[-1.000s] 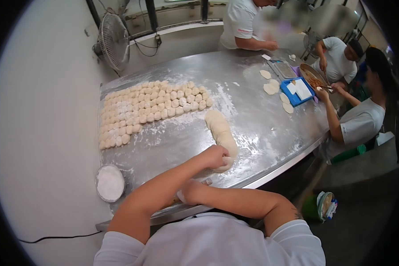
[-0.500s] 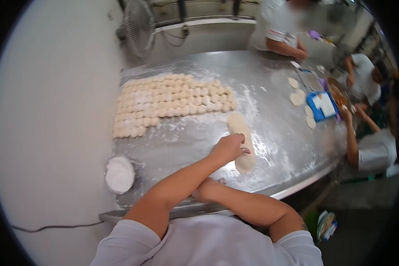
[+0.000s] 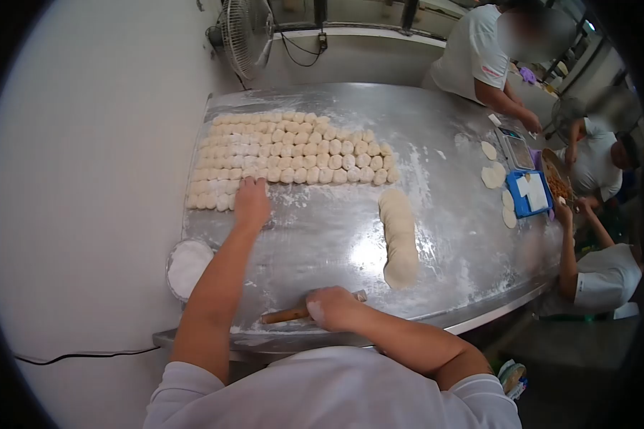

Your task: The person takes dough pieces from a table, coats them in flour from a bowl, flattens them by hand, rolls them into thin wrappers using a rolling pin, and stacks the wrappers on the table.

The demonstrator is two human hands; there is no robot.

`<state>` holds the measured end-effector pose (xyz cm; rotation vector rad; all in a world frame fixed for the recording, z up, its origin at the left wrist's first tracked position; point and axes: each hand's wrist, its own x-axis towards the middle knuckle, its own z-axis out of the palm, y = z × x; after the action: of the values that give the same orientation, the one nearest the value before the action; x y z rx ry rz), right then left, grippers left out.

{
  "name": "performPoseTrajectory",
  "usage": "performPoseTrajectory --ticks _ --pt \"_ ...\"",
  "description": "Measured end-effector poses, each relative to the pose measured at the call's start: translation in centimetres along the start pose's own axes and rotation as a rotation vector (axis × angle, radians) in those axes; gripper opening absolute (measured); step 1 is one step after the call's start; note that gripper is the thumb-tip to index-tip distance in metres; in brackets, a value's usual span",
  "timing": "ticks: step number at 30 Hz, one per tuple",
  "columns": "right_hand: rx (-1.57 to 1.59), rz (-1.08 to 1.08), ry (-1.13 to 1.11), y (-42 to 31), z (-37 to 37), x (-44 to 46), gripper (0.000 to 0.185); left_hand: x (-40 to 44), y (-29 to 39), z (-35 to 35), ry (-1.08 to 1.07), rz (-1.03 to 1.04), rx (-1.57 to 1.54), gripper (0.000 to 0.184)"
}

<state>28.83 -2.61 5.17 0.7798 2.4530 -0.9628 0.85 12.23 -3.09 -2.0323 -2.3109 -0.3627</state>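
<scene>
My left hand (image 3: pixel 252 202) is at the near edge of the block of dough balls (image 3: pixel 293 150), its fingers bent down and closed over a dough ball there; the hand mostly hides that ball. Close to the table's front edge, my right hand (image 3: pixel 330 307) is wrapped around a wooden rolling pin (image 3: pixel 285 315), with both ends of the pin showing. A long overlapping stack of flattened dough rounds (image 3: pixel 398 239) lies on the metal table to the right of both hands. At the left stands a bowl of white flour (image 3: pixel 190 266).
Loose dough rounds (image 3: pixel 493 174), a blue tray (image 3: pixel 520 204), a scale (image 3: pixel 516 151) and a pan of filling (image 3: pixel 554 179) are at the right. Co-workers stand along the far and right sides. A fan (image 3: pixel 242 39) is behind the table's far left corner.
My left hand has left the dough stack and moved left to the dough balls. The rolling pin under my right hand now shows. The view has shifted slightly.
</scene>
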Motion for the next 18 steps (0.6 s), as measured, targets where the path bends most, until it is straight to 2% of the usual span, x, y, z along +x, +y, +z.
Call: performPoseTrajectory --ticks 6,9,12,15,18 --pt "-0.001 0.016 0.034 -0.3 -0.3 -0.2 0.024 0.1 -0.4 -0.8 -0.057 0.052 -0.140 0.038" --pt "-0.001 0.011 0.000 -0.5 -0.8 -0.1 0.023 -0.8 0.3 -1.4 -0.016 0.040 -0.195 0.042" --pt "0.021 0.030 -0.018 -0.8 -1.3 -0.5 0.022 -0.9 -1.1 -0.1 -0.085 0.030 -0.181 0.046" --pt "0.000 0.009 -0.018 -1.0 -1.7 -0.7 0.023 -1.4 -0.7 -4.9 -0.284 -0.232 -0.574 0.041" --pt "-0.009 -0.001 -0.017 -1.0 -1.6 -0.6 0.024 -4.0 -3.4 -9.1 -0.503 -0.588 -1.482 0.036"
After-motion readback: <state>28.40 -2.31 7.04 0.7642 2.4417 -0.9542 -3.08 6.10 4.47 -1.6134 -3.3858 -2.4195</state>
